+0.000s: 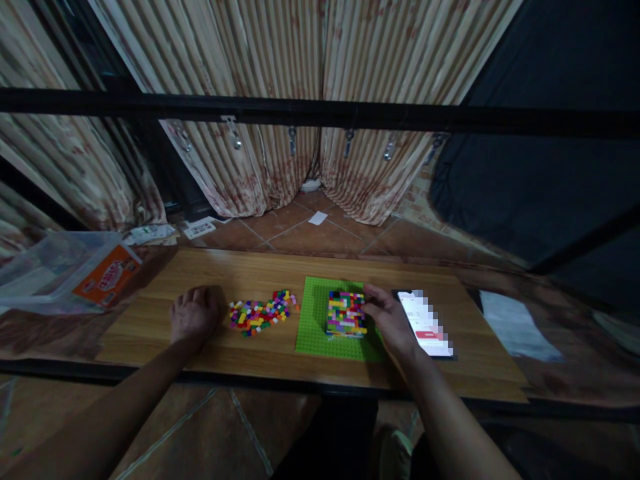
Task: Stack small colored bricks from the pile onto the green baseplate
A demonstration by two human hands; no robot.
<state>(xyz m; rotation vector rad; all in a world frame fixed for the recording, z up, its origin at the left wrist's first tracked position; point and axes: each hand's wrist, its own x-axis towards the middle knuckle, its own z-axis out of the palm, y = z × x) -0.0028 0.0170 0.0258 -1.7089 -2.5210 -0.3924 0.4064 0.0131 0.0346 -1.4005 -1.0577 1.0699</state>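
Observation:
My left hand [194,315] rests on the wooden table, left of a loose pile of small colourful toy bricks [260,313]. Its fingers are curled under, and no object shows in it. A block of toy bricks [346,315], rectangular and several layers high, stands on a green baseplate [313,333]. At the block's right side is my right hand [393,323], thumb and forefinger against its edge near the far right corner. Its other fingers are partly hidden, and so is anything small between the fingertips.
A phone [425,327] with a lit screen lies right of my right hand. Beyond the table's left end stands a clear plastic box [55,267] with an orange label. A white paper sheet [517,327] lies at the right. A dark bar [320,113] with hanging clips crosses before curtains.

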